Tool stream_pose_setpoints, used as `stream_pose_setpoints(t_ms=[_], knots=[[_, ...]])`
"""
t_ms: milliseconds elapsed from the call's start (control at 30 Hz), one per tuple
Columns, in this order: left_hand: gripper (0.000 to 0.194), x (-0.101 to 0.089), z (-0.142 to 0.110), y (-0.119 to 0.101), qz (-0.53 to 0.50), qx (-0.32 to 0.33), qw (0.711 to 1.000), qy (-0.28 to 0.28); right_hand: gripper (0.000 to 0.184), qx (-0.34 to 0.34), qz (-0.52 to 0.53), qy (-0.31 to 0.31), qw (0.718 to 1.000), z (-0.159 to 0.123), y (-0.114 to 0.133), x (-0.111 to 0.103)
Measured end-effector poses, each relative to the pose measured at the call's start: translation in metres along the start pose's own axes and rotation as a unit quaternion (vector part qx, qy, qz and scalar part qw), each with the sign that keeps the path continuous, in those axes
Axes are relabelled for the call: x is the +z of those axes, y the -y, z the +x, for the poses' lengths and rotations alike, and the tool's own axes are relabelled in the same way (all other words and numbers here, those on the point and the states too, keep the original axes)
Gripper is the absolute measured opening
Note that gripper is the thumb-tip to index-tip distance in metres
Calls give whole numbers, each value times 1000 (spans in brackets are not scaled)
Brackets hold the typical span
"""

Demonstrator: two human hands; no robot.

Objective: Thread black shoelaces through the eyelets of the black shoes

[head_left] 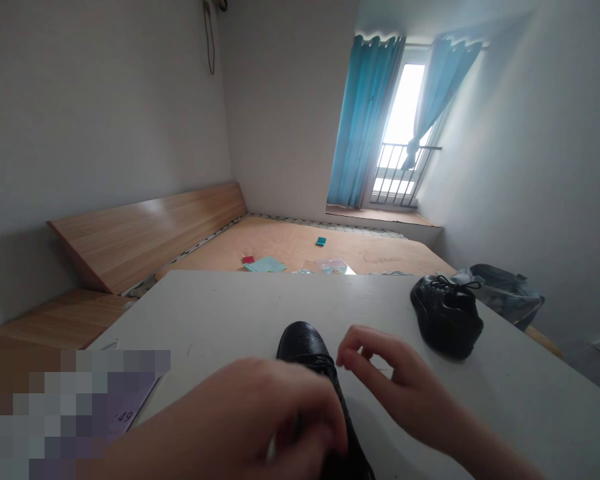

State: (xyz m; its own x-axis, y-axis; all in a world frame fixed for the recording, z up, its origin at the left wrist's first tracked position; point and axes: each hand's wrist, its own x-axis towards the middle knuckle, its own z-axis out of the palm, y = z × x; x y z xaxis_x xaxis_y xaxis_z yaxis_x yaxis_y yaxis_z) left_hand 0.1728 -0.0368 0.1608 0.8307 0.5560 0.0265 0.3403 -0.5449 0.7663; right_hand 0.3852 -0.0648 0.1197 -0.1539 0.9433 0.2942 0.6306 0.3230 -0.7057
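A black leather lace-up shoe (303, 343) lies on the white table with its toe pointing away from me, and its heel end is hidden under my left hand (260, 420). That hand's curled fingers rest over the laced part of the shoe. What they pinch is hidden. My right hand (390, 380) hovers just beside the shoe, its thumb and fingertips curved near each other with nothing visible between them. A second black shoe (445, 317) with loose laces lies on its side farther right, out of reach of both fingertips.
The white table's far edge (260, 272) runs across the view. A tablet or phone screen (130, 417) sits at lower left, partly blurred. Beyond the table lie a wooden bed base (300, 243) with scattered papers, and a dark bin (505, 293) at right.
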Motion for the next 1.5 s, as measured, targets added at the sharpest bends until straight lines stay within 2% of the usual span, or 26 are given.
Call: stream_pose_setpoints(t_ms=[67, 167, 233, 300, 433, 567, 633, 733, 800, 867, 967, 1067, 1133, 1267, 1333, 1400, 1500], knots=[[22, -5, 20, 13, 136, -43, 987, -73, 10, 58, -41, 25, 997, 7, -16, 0], [21, -2, 37, 30, 234, -73, 967, -64, 7, 88, -36, 98, 991, 14, -28, 3], [20, 2, 39, 37, 252, -87, 963, -43, 7, 91, -19, 118, 989, 15, -30, 6], [20, 5, 39, 41, 248, -85, 965, -30, 6, 77, -16, 109, 991, 15, -29, 10], [26, 6, 38, 40, 188, -53, 980, -41, 10, 29, -15, 65, 997, 13, -27, 16], [42, -5, 38, 31, 10, -41, 998, -41, 9, 10, 6, 74, 997, 11, -26, 17], [44, -13, 35, 25, -63, -26, 994, -91, 8, 4, 7, 83, 997, 11, -27, 16], [41, -24, 25, 14, -58, 4, 977, -204, 9, 4, 11, 91, 996, 13, -30, 17], [39, -27, 18, 8, -27, 24, 967, -252, 13, 12, 37, 94, 995, 14, -33, 19], [37, -28, 14, 5, -8, 39, 965, -261, 20, 22, 78, 88, 993, 15, -34, 24], [41, -25, 14, 4, 1, 33, 976, -215, 31, 51, 147, 66, 986, 15, -32, 29], [44, -23, 18, 6, 3, 12, 983, -181, 38, 119, 257, 63, 957, 15, -28, 29], [44, -24, 19, 7, 0, 9, 982, -189, 37, 158, 343, 54, 924, 15, -28, 25], [40, -28, 17, 8, -30, 15, 976, -217, 34, 179, 504, 61, 843, 18, -34, 15], [39, -29, 15, 6, -42, 14, 974, -221, 34, 173, 538, 76, 822, 20, -37, 9], [39, -29, 14, 5, -46, 12, 974, -221, 30, 166, 507, 78, 842, 21, -37, 3], [38, -28, 12, 3, -45, 15, 973, -226, 28, 159, 398, 82, 900, 19, -35, -11]])
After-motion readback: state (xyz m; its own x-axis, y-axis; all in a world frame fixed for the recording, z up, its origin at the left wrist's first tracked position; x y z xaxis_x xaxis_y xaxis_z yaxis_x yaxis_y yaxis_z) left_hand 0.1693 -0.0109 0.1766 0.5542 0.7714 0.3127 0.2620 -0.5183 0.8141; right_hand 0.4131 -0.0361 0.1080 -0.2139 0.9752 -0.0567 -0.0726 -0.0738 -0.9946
